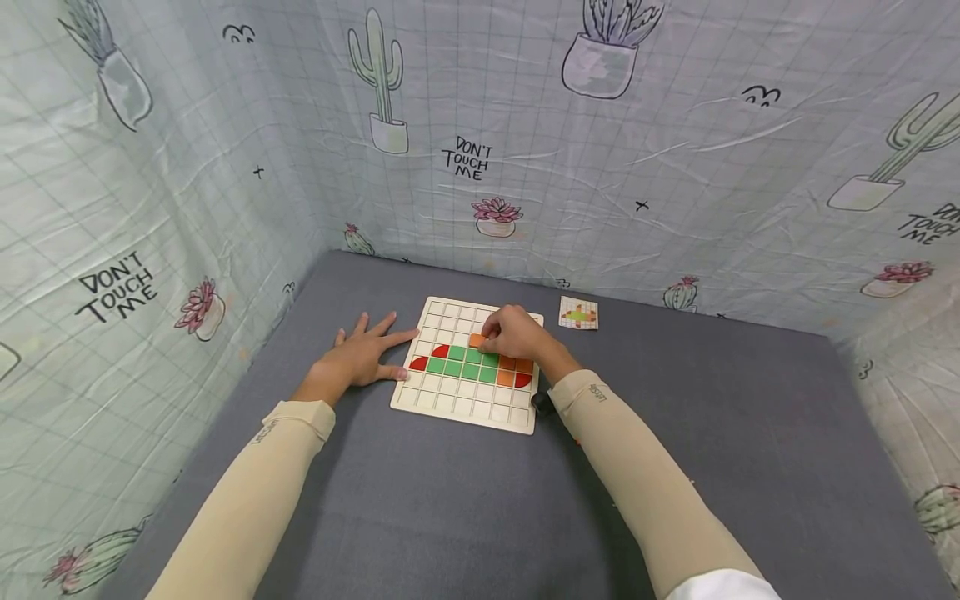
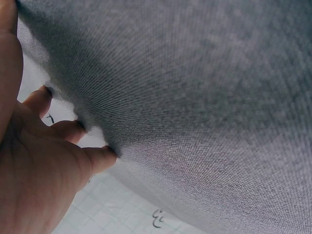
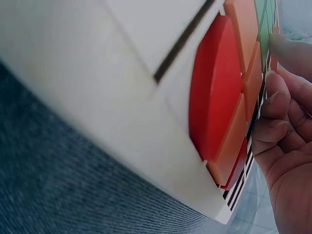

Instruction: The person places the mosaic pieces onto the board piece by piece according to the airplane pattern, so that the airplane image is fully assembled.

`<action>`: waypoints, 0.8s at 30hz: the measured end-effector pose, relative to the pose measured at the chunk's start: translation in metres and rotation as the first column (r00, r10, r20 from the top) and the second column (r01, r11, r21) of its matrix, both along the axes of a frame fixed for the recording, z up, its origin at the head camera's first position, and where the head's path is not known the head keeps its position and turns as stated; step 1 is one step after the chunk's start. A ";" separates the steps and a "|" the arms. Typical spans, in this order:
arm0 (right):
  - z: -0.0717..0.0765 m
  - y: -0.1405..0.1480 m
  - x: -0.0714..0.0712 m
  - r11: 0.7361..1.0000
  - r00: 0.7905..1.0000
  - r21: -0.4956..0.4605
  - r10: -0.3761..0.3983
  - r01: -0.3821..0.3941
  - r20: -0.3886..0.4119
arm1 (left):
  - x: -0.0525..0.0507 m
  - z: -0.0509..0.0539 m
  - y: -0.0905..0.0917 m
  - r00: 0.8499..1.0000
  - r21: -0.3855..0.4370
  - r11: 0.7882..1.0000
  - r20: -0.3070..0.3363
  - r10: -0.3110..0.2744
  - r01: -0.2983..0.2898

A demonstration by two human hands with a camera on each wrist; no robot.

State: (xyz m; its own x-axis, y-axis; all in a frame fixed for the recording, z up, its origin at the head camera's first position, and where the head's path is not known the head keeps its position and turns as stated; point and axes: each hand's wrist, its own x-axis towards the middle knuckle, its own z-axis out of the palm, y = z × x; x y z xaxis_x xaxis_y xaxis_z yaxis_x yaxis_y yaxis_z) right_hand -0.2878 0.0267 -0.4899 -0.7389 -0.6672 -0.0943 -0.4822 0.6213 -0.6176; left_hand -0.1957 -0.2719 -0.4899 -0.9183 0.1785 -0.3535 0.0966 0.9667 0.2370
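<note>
A pale wooden grid board [image 1: 457, 405] lies on the grey cloth, with green tiles [image 1: 453, 367], orange tiles [image 1: 506, 377] and rounded red pieces [image 1: 418, 363] set in its middle rows. My right hand [image 1: 513, 332] is over the upper right of the board and pinches an orange square tile [image 1: 476, 341] between thumb and fingers, just above the green row. Its other fingers curl in, as the right wrist view shows. At the board's left edge my left hand [image 1: 354, 357] rests with fingers spread, index finger and thumb touching the rim. Only cloth and some fingers appear in the left wrist view.
Behind the board to the right lies a small picture card [image 1: 578, 313] with a green and orange pattern. A black round object [image 1: 542, 403] sits beside the board's right edge, partly under my right forearm. A printed curtain [image 1: 480, 108] encloses the back and sides.
</note>
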 end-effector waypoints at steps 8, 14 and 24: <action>0.000 -0.002 0.002 1.000 0.999 0.005 -0.022 0.022 0.040 | 0.001 -0.002 -0.001 1.000 0.003 1.000 -0.005 -0.001 0.001; 0.000 -0.001 0.004 0.999 0.999 -0.021 -0.032 0.032 0.042 | 0.000 -0.004 -0.001 1.000 0.005 1.000 -0.010 -0.001 0.001; 0.002 0.002 0.003 0.997 0.999 -0.063 -0.032 0.034 0.020 | -0.001 -0.003 -0.002 1.000 0.007 1.000 -0.014 0.001 -0.001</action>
State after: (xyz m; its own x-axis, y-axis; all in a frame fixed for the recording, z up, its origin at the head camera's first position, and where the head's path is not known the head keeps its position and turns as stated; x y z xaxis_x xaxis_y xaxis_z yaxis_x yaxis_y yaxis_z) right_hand -0.2846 0.0289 -0.4881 -0.7591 -0.6475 -0.0667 -0.4500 0.5961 -0.6650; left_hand -0.1963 -0.2737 -0.4930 -0.9232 0.1802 -0.3394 0.0993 0.9651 0.2424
